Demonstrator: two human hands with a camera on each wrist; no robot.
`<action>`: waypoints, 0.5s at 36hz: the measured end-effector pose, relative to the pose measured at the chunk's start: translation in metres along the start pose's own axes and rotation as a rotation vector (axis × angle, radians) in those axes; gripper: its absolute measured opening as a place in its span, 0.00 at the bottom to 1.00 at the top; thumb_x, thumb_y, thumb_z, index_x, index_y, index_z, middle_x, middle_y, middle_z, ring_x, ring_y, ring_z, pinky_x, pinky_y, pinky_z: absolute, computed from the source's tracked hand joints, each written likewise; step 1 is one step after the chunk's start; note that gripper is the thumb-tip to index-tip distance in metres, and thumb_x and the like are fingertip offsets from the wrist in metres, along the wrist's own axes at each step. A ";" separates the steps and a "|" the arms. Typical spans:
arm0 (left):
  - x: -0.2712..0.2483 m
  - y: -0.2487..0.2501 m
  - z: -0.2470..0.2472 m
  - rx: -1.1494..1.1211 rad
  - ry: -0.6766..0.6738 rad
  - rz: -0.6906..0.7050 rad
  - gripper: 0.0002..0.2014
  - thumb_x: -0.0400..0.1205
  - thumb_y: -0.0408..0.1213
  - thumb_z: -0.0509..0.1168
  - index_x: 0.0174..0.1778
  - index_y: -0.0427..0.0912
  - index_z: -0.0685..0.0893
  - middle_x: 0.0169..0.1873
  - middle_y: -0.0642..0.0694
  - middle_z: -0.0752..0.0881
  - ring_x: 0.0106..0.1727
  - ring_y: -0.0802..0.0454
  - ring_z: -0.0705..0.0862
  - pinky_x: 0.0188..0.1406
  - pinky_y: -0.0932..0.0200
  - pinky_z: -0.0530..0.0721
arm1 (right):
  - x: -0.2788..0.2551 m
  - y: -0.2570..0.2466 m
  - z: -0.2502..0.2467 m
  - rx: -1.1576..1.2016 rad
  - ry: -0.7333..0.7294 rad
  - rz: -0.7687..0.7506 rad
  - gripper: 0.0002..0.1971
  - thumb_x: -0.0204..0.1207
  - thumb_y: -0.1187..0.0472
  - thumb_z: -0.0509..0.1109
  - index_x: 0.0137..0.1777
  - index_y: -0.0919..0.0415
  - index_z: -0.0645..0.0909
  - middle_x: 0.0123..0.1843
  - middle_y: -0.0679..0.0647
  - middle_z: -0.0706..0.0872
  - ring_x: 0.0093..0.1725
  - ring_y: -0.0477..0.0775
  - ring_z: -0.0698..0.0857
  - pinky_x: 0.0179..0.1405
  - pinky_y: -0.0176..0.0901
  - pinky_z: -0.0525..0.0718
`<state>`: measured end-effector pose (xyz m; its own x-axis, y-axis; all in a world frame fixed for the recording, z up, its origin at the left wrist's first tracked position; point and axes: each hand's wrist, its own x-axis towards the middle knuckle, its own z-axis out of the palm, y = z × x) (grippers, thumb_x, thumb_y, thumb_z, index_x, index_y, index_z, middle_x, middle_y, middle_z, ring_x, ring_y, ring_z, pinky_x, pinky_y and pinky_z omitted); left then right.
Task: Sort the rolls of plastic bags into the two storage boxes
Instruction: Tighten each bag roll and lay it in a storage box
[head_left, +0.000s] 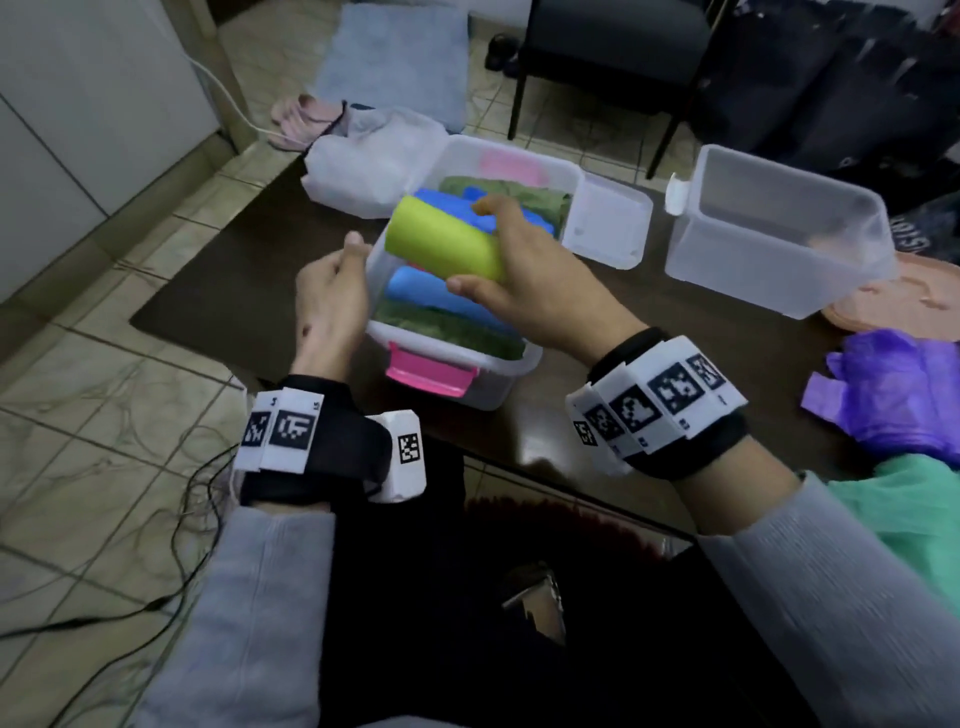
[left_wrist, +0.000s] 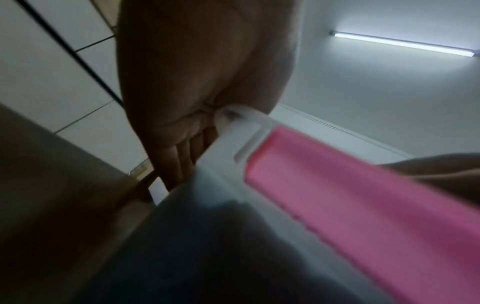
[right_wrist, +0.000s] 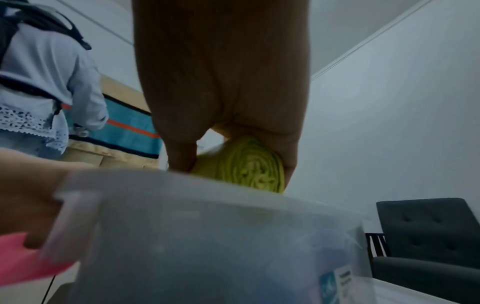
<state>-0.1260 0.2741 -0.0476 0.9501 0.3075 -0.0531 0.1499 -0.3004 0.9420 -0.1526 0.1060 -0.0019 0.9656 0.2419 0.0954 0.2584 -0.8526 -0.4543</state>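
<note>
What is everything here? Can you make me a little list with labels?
right hand: grips lime green roll above the full box
left hand: fingers straight, beside the full box
full box: pink latch, holds blue and dark green rolls
second box: clear, no rolls visible inside
table: dark, purple bags at right

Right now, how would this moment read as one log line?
right hand: grips lime-green roll | left hand: open beside full box | second box: no rolls seen

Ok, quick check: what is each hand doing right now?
Left hand: open, fingers against the side of the box, holding nothing.
Right hand: grips the lime green roll above that box.
</note>
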 end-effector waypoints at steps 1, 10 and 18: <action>-0.002 0.002 0.001 -0.044 -0.006 -0.037 0.20 0.87 0.47 0.54 0.55 0.39 0.88 0.45 0.45 0.84 0.48 0.53 0.79 0.48 0.59 0.74 | 0.002 -0.001 0.003 -0.013 -0.029 0.006 0.31 0.78 0.48 0.69 0.74 0.61 0.63 0.71 0.60 0.75 0.68 0.63 0.76 0.60 0.53 0.74; -0.004 0.007 0.001 -0.317 -0.210 -0.137 0.13 0.76 0.49 0.70 0.33 0.44 0.85 0.28 0.52 0.84 0.32 0.59 0.83 0.35 0.64 0.81 | 0.009 0.002 0.012 -0.029 -0.186 0.013 0.24 0.78 0.45 0.67 0.68 0.58 0.69 0.63 0.57 0.81 0.60 0.57 0.79 0.52 0.47 0.74; -0.006 0.005 0.006 -0.274 -0.171 -0.078 0.11 0.79 0.47 0.69 0.36 0.44 0.87 0.31 0.49 0.85 0.31 0.59 0.84 0.30 0.66 0.83 | 0.009 0.001 0.023 -0.183 -0.141 -0.026 0.26 0.80 0.41 0.60 0.70 0.58 0.71 0.63 0.58 0.75 0.63 0.58 0.71 0.63 0.55 0.72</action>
<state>-0.1289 0.2655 -0.0446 0.9744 0.1568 -0.1614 0.1666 -0.0209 0.9858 -0.1441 0.1176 -0.0220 0.9483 0.3164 -0.0254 0.2966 -0.9119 -0.2837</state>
